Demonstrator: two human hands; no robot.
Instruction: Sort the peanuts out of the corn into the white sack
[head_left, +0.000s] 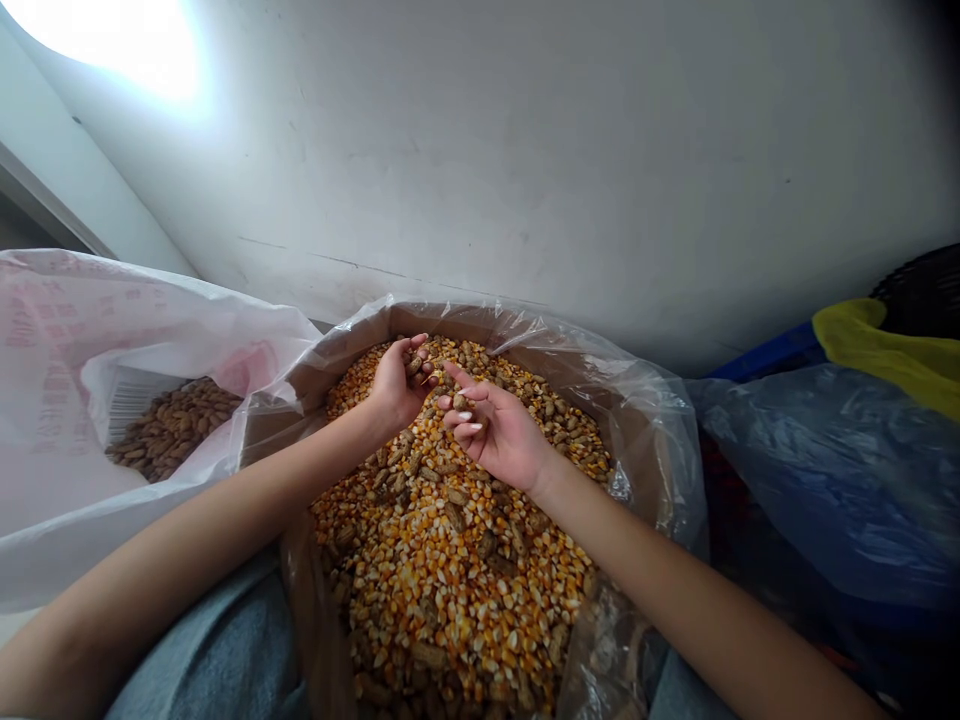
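I read the left hand (401, 385) as cupped narrowly around corn kernels and peanuts. The right hand (487, 435) is curled just beside it; I cannot tell whether it holds anything. Both hands are above the corn-and-peanut mix (450, 560), which fills a plastic-lined carton (645, 470). Shelled-free peanuts (172, 430) lie in a white plastic sack (67, 330) at left.

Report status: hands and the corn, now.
Left hand cupping peanuts. Right hand beside it, fingers curled. Corn kernels and peanuts in plastic-lined box. Nothing in the way.

White fingernails (474, 427), grey-blue clothing (202, 650)
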